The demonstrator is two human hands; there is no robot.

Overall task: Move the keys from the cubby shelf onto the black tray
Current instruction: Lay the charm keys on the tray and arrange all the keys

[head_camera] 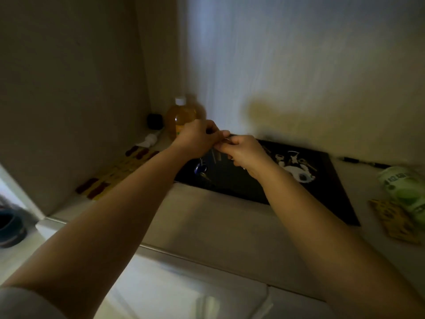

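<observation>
Keys [203,168] hang as a bunch over the near-left part of the black tray [331,196], pinched from above by the left hand [197,140] and right hand [245,154], fingers closed on the ring. At 11 o'clock beyond stands an amber bottle [179,118].

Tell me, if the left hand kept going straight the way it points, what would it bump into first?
The left hand points toward the back wall, and its fingertips already meet the right hand over the black tray. Past that, probably the wall, though depth is unclear.
</observation>
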